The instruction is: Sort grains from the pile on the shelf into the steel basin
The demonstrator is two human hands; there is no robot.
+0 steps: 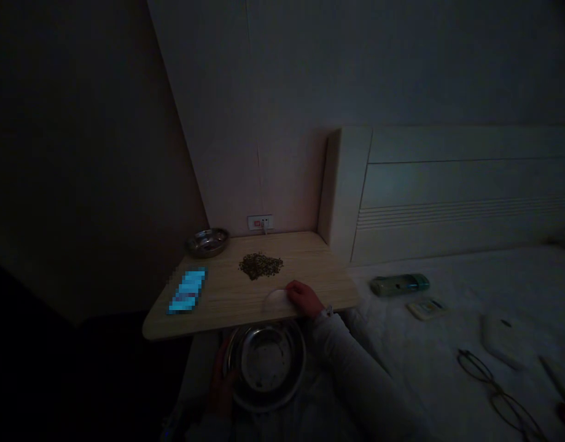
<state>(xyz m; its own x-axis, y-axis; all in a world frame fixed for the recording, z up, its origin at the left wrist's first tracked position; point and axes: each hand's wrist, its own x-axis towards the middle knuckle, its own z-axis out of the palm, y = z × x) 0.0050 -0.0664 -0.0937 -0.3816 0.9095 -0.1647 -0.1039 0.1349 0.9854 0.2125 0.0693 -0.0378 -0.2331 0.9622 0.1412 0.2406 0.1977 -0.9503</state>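
In the dim head view, my right hand is closed at the front of the wooden tabletop. Its fingers pinch a pale, round-edged flat thing whose kind I cannot make out. Beyond it, small dark seeds or grains lie in a loose heap on the wood. Below the front edge, my left hand grips the left rim of a round metal bowl. A few dark specks show inside that bowl.
Another metal bowl stands at the tabletop's back left corner, with a lit phone nearer. A wall socket holds a plug. On the bed to the right lie a greenish case, a small pale device and eyeglasses.
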